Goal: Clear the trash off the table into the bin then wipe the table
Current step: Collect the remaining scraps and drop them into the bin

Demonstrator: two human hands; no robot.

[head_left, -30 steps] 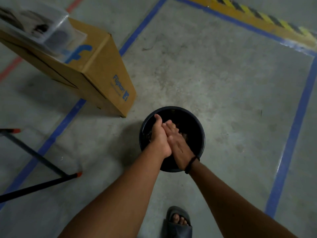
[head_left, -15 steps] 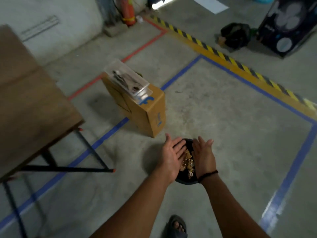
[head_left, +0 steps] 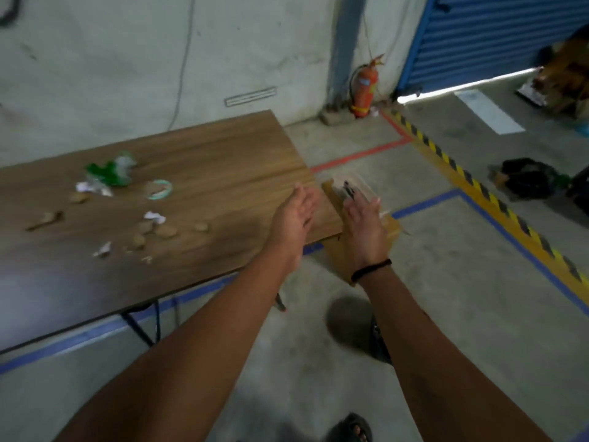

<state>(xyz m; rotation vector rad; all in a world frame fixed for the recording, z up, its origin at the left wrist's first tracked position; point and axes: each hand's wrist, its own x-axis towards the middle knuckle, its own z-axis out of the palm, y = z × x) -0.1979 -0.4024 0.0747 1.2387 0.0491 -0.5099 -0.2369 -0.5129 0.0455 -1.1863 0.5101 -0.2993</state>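
A wooden table [head_left: 223, 161] stands to my left with trash on its left half: a green and white wrapper [head_left: 111, 172], a round lid [head_left: 158, 188], white paper scraps [head_left: 154, 217] and several brown crumpled bits [head_left: 165, 231]. My left hand [head_left: 294, 215] hovers open over the table's right end, holding nothing. My right hand [head_left: 363, 226], open and empty with a black wristband, is just past the table's right edge, in front of a cardboard box. The dark bin [head_left: 381, 344] sits on the floor under my right forearm, mostly hidden.
A cardboard box [head_left: 338, 253] with a clear plastic container [head_left: 353, 186] on top stands on the floor beside the table's right end. A fire extinguisher [head_left: 365, 90] stands against the wall. A black bag [head_left: 526, 178] lies at right. My sandalled foot [head_left: 353, 430] shows at the bottom.
My view has swung up and left from the bin to the table. Both hands lifted away from the bin, opened empty, and now reach toward the table's right end.
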